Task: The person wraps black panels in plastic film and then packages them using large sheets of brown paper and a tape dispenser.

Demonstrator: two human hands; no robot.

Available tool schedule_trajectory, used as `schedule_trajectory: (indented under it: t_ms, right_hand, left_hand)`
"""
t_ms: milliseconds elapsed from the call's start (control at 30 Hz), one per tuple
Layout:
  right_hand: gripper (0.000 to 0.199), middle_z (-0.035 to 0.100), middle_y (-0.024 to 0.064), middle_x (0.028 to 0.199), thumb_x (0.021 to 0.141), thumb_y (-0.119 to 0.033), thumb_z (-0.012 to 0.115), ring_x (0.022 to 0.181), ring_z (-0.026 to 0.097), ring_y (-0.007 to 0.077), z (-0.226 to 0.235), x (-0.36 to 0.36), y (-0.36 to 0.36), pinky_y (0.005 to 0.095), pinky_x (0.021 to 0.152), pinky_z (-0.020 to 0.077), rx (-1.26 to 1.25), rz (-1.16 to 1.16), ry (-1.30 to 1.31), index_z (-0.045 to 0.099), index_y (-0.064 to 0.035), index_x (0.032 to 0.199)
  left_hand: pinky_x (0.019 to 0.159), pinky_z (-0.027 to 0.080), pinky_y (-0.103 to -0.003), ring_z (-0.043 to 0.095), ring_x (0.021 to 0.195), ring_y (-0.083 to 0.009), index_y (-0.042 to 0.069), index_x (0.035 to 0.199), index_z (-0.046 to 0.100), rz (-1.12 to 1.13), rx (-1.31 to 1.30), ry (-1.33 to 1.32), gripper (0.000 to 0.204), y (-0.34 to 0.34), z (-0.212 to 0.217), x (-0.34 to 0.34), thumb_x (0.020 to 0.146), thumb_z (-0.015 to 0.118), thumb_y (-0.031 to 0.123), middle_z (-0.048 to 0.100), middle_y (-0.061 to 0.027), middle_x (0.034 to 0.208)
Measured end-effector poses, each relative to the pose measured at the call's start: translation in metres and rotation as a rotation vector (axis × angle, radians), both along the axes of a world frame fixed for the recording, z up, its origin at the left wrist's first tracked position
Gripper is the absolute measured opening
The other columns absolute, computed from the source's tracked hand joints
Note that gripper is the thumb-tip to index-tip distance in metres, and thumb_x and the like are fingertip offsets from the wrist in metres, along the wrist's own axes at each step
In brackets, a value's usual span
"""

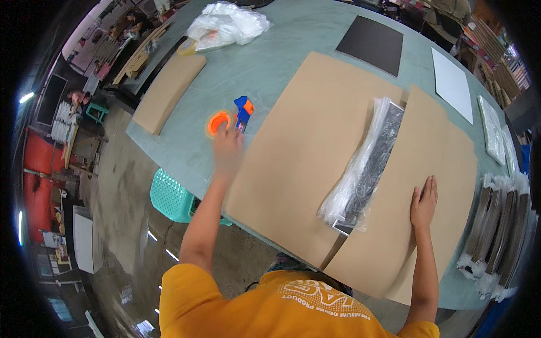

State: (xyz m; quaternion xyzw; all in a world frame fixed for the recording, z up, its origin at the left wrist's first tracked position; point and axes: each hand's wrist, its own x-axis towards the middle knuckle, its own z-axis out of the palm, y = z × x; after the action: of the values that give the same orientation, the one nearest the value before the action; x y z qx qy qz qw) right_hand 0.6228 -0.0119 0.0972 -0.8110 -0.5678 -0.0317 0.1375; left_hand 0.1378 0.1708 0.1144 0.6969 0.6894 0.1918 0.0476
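My left hand [228, 151], smeared by motion, is over the table beside an orange-cored tape roll [218, 123] and a blue-and-orange tape dispenser [243, 111]. Whether its fingers grip anything does not show. My right hand [424, 205] lies flat with fingers stretched on a brown cardboard sheet [431, 141]. A second broad cardboard sheet [293, 152] spreads to the left of it. Between them, a long dark piece wrapped in clear plastic [366, 169] rests slantwise on the cardboard.
The green table [282, 34] carries a folded cardboard piece [169, 93], a clear plastic bag [225, 25], a dark panel [372, 45] and a white sheet [452, 81]. Several wrapped bundles [496, 231] stand at the right. A green stool [172, 197] is by the left edge.
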Motion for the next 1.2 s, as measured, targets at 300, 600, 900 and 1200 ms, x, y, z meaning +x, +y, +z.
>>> schedule_trajectory:
  t_ms: [300, 600, 900, 1200]
  right_hand:
    - [0.053, 0.029, 0.0212, 0.134, 0.089, -0.030, 0.039, 0.126, 0.026, 0.0330, -0.002, 0.000, 0.002, 0.0413, 0.104, 0.0183, 0.013, 0.023, -0.011, 0.031, 0.0064, 0.127]
    - [0.052, 0.032, 0.0223, 0.132, 0.086, -0.027, 0.044, 0.124, 0.029, 0.0342, 0.001, 0.002, 0.000, 0.0422, 0.102, 0.0223, 0.008, -0.009, -0.007, 0.035, 0.0069, 0.125]
    - [0.062, 0.039, 0.0221, 0.124, 0.077, -0.035, 0.057, 0.117, 0.033, 0.0361, 0.013, 0.028, -0.008, 0.0434, 0.099, 0.0256, 0.073, 0.109, 0.112, 0.041, 0.0068, 0.120]
    - [0.066, 0.031, 0.0222, 0.129, 0.068, -0.020, 0.059, 0.120, 0.029, 0.0369, 0.005, 0.030, -0.007, 0.0430, 0.101, 0.0242, 0.101, 0.119, 0.285, 0.035, 0.0077, 0.123]
  left_hand:
    - [0.070, 0.044, -0.040, 0.054, 0.076, -0.0350, 0.000, 0.092, 0.061, -0.141, 0.091, -0.064, 0.023, -0.102, -0.010, 0.002, 0.073, 0.060, 0.012, 0.057, -0.0189, 0.077]
    - [0.069, 0.047, -0.033, 0.058, 0.079, -0.0163, 0.000, 0.101, 0.056, -0.023, -0.651, -1.051, 0.032, -0.042, 0.029, 0.028, 0.074, 0.060, 0.017, 0.059, -0.0069, 0.088]
    - [0.064, 0.045, -0.035, 0.054, 0.076, -0.0206, 0.001, 0.081, 0.057, -0.898, -0.776, -0.308, 0.028, -0.023, 0.120, 0.264, 0.082, 0.049, 0.028, 0.049, -0.0111, 0.076]
    - [0.067, 0.045, -0.047, 0.057, 0.071, -0.0408, -0.005, 0.070, 0.057, -1.217, -0.674, 0.000, 0.030, -0.126, 0.034, 0.395, 0.079, 0.044, 0.020, 0.057, -0.0256, 0.072]
